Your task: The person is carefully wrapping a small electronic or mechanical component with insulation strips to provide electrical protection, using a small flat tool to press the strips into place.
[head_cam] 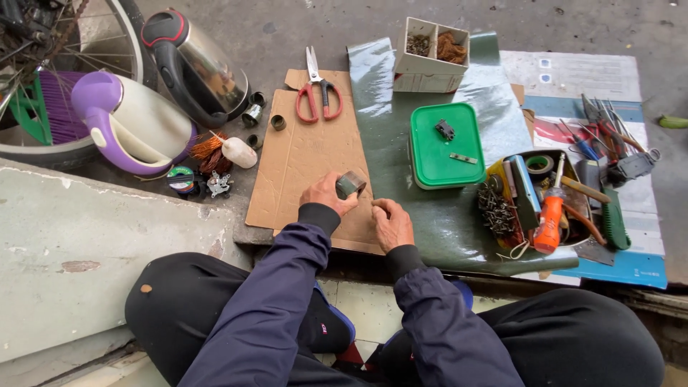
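Your knees frame the work while both hands meet over a flat brown cardboard sheet [301, 165].

Your left hand [326, 195] has its fingers clamped around a small grey-green roll of tape [350, 184], tilting it up off the cardboard, likely so its loose end faces your other hand. Your right hand [390, 222] rests just beside it with fingertips pinched together at the sheet's edge; whether they grip a tape end, you cannot tell. Red-handled scissors [319, 89] lie at the cardboard's far edge, within reach. A green-lidded square plastic tub [444, 147] sits to the right on the dark green mat [401, 86], beside a tray with an orange-handled screwdriver [550, 215].
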